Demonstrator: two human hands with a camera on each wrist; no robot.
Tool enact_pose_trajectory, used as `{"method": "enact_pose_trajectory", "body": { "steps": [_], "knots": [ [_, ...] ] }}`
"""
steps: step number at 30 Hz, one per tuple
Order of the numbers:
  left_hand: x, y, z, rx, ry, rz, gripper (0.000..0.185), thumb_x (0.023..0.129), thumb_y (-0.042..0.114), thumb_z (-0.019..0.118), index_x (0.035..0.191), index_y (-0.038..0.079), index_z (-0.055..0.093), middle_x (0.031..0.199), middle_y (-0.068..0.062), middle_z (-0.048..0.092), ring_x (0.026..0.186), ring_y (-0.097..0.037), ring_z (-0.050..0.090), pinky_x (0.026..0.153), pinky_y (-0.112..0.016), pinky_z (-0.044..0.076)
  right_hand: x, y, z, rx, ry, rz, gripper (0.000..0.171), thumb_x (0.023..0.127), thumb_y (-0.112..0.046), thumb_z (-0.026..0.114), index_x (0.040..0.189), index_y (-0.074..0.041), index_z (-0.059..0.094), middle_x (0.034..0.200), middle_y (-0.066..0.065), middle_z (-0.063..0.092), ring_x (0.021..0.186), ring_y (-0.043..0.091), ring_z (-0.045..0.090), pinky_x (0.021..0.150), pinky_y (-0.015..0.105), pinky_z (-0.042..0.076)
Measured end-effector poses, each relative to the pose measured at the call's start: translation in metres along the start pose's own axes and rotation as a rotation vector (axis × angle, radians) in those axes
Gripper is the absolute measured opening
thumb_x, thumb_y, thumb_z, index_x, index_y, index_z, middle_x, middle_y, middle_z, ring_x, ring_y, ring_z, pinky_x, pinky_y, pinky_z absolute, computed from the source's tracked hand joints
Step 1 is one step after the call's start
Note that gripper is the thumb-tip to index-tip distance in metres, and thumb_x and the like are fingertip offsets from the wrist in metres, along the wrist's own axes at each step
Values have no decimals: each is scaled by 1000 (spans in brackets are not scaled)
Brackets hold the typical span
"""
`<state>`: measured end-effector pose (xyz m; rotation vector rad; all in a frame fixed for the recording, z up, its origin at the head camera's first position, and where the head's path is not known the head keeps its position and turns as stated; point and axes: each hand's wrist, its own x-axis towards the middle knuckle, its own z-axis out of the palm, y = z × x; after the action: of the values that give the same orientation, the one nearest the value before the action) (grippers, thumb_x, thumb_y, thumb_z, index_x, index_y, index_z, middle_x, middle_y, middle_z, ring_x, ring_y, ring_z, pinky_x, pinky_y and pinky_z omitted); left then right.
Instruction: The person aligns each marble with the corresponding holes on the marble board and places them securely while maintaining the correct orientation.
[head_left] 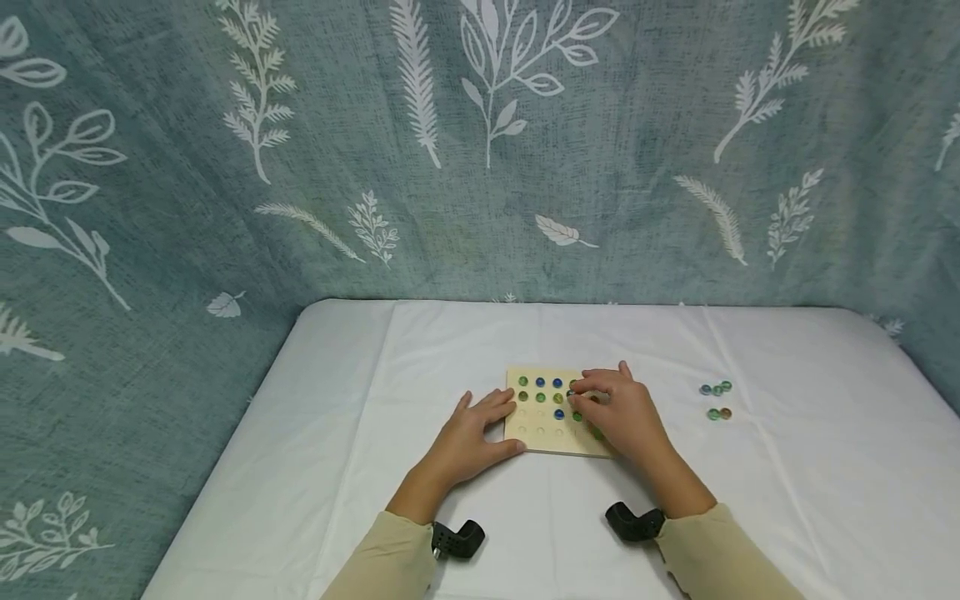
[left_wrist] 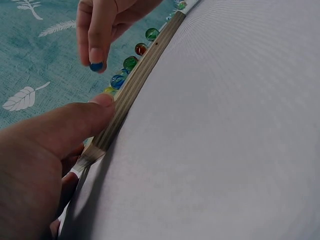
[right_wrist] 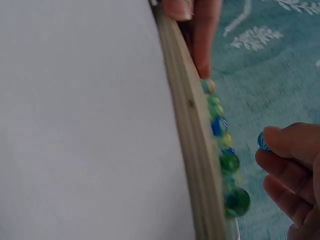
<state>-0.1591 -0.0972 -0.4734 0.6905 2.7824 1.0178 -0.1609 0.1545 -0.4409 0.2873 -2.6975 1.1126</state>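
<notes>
A pale wooden board (head_left: pixel 531 443) with rows of round hollows lies flat on the white cloth, glass marbles (head_left: pixel 541 397) sitting in many of them. My left hand (head_left: pixel 474 437) holds the board at its near left corner, thumb on the front edge and fingers along the left side. Over the board's right part, my right hand (head_left: pixel 626 412) pinches a blue marble (right_wrist: pixel 261 141) between thumb and fingertips. In the left wrist view this marble (left_wrist: pixel 96 66) shows below the fingertips, above the row of seated marbles. The right hand hides part of the board's right side in the head view.
Right of the board, several loose marbles (head_left: pixel 716 389) lie in a small group, with a green marble (head_left: pixel 712 414) and a brownish one (head_left: pixel 725 413) nearer. A blue-green leaf-patterned curtain (head_left: pixel 480 208) hangs behind the white-covered table (head_left: pixel 420 358).
</notes>
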Motion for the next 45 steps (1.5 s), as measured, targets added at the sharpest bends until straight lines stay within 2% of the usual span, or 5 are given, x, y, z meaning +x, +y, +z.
{"method": "enact_pose_trajectory", "body": {
  "steps": [7, 15, 23, 32, 45],
  "knots": [
    [0, 1, -1, 7, -2, 13, 68, 85, 47, 74, 143, 16, 53, 154, 11, 41, 145, -11, 34, 127, -41, 7, 2, -13, 16, -97, -63, -130, 11, 83, -13, 79, 94, -11, 78, 105, 8, 75, 119, 30, 62, 123, 55, 17],
    [0, -1, -1, 19, 5, 30, 68, 86, 47, 73, 143, 16, 54, 154, 10, 41, 145, -11, 35, 127, -42, 9, 4, -20, 25, -193, -123, -227, 14, 81, -9, 80, 95, -9, 79, 105, 8, 74, 119, 29, 62, 121, 59, 21],
    [-1, 0, -1, 18, 4, 32, 68, 86, 47, 73, 143, 15, 53, 154, 10, 41, 145, -12, 35, 127, -43, 9, 2, -24, 25, -223, -171, -236, 17, 81, -10, 80, 98, -10, 79, 106, 7, 74, 121, 30, 60, 121, 59, 20],
    [0, 1, -1, 13, 5, 30, 68, 86, 46, 73, 143, 15, 53, 154, 9, 41, 145, -12, 35, 127, -43, 9, 2, -24, 25, -230, -162, -257, 18, 80, -10, 80, 98, -10, 78, 105, 6, 75, 121, 30, 61, 119, 61, 22],
    [0, 2, -1, 20, 6, 15, 68, 85, 47, 74, 143, 16, 54, 154, 10, 41, 145, -11, 35, 127, -42, 9, 3, -19, 10, -179, -93, -161, 19, 84, -15, 78, 103, -10, 77, 114, 8, 72, 131, 35, 51, 118, 64, 22]
  ]
}}
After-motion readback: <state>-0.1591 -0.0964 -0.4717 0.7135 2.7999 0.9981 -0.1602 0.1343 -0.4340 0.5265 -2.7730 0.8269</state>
